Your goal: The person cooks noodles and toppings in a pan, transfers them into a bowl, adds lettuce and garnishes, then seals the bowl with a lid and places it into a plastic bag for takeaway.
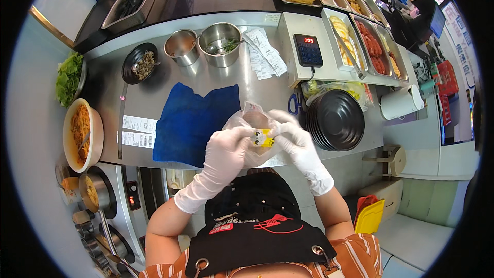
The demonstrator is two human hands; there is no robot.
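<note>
Both my hands wear white disposable gloves and meet at the counter's front edge. My left hand (pixel 227 146) pinches the left end of a small yellow-and-white printed label or packet (pixel 262 139); which of the two it is, I cannot tell. At its right end, the fingers of my right hand (pixel 295 139) grip it, slightly blurred. Behind and around it is a translucent plastic bag (pixel 252 111) with something brownish inside, its contents unclear. Left of the bag lies a blue cloth (pixel 197 123) on the steel counter (pixel 252 87).
Stacked black bowls (pixel 335 119) and blue-handled scissors (pixel 294 104) sit to the right. Behind stand two steel pots (pixel 181 48), paper receipts (pixel 264 54) and a keypad device (pixel 308 50). A black bowl (pixel 129 56) and a tub of orange shreds (pixel 96 135) are leftward.
</note>
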